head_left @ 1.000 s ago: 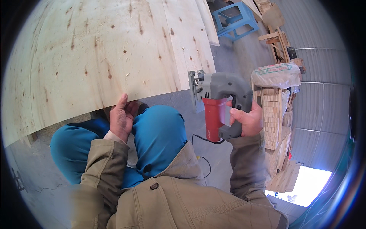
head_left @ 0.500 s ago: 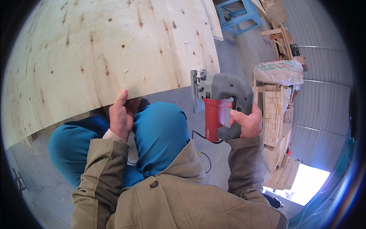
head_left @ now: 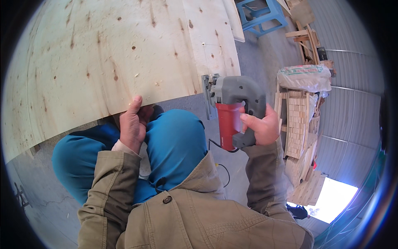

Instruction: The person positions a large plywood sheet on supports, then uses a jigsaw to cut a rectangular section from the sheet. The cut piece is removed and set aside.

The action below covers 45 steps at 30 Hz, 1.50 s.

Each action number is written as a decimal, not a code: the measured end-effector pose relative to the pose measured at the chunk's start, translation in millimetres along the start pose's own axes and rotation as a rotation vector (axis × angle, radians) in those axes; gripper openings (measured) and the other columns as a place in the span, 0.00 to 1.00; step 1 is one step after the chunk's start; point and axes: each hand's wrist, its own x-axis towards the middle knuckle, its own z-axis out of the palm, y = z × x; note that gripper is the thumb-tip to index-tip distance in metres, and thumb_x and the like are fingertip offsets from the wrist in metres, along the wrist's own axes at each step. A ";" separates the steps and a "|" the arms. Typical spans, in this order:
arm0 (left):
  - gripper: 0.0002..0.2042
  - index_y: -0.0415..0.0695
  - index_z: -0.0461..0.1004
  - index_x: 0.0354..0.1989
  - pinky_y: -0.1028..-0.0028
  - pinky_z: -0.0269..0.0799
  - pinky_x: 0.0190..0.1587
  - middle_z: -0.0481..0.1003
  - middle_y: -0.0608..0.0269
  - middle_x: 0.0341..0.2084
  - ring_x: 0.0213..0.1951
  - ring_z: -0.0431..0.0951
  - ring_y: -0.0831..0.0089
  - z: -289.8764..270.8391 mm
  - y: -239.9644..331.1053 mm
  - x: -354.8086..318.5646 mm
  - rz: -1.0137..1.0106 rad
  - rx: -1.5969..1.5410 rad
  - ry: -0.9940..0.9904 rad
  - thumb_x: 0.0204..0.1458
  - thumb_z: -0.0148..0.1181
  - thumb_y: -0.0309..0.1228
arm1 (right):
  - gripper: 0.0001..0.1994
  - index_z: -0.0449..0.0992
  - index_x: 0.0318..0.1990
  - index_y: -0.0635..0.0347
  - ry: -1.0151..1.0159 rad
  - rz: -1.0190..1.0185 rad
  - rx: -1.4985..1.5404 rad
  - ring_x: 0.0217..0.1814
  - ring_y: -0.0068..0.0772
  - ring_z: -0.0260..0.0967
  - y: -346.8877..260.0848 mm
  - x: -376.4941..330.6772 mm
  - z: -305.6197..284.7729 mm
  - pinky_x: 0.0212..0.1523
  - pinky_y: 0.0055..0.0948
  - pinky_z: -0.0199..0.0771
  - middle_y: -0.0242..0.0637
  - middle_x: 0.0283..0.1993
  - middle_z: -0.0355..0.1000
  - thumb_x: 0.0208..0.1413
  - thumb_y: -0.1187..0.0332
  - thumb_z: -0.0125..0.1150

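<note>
My left hand (head_left: 132, 124) grips the near edge of the big plywood sheet (head_left: 112, 58), thumb on top, above my knees in blue trousers (head_left: 174, 145). My right hand (head_left: 260, 126) is clenched around the handle of the grey and red jigsaw (head_left: 232, 103), its front touching the sheet's near right edge. I think the sole must lie flat on the wood and my left hand should stay well away from the blade. On the far right, a filled white sack (head_left: 304, 76) lies on stacked wood pieces (head_left: 298, 120); its contents are hidden.
</note>
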 end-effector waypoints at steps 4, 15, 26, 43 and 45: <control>0.16 0.45 0.77 0.54 0.66 0.78 0.48 0.81 0.64 0.44 0.42 0.81 0.68 3.3 1.5 -2.4 0.009 -0.009 -0.027 0.61 0.69 0.36 | 0.14 0.77 0.44 0.66 -0.034 0.026 -0.001 0.26 0.22 0.71 -2.0 8.6 8.6 0.27 0.27 0.73 0.34 0.34 0.76 0.51 0.75 0.71; 0.15 0.45 0.78 0.53 0.66 0.77 0.47 0.80 0.65 0.45 0.43 0.79 0.70 6.2 3.0 0.8 -0.022 0.039 0.032 0.61 0.69 0.35 | 0.12 0.76 0.43 0.68 0.033 0.027 -0.098 0.25 0.23 0.72 -10.1 5.0 24.7 0.27 0.27 0.73 0.35 0.32 0.77 0.55 0.73 0.70; 0.15 0.42 0.78 0.53 0.64 0.78 0.48 0.80 0.63 0.45 0.45 0.79 0.68 6.5 4.6 -1.8 -0.022 0.025 0.025 0.61 0.69 0.34 | 0.12 0.76 0.43 0.68 0.032 0.035 -0.101 0.26 0.24 0.72 -14.5 3.6 28.4 0.27 0.27 0.73 0.35 0.32 0.77 0.55 0.72 0.70; 0.14 0.46 0.76 0.54 0.72 0.81 0.45 0.81 0.63 0.44 0.45 0.82 0.69 1.3 2.5 2.7 -0.041 0.080 0.023 0.61 0.67 0.31 | 0.13 0.76 0.43 0.68 -0.016 0.040 -0.151 0.23 0.22 0.71 -8.2 13.4 14.8 0.25 0.27 0.73 0.34 0.29 0.75 0.53 0.73 0.70; 0.14 0.45 0.76 0.54 0.73 0.81 0.45 0.81 0.63 0.44 0.44 0.82 0.69 1.1 2.0 2.9 -0.042 0.082 0.022 0.61 0.67 0.31 | 0.13 0.76 0.44 0.68 -0.016 0.058 -0.177 0.23 0.22 0.71 -8.7 14.3 14.1 0.25 0.27 0.73 0.34 0.29 0.75 0.53 0.73 0.70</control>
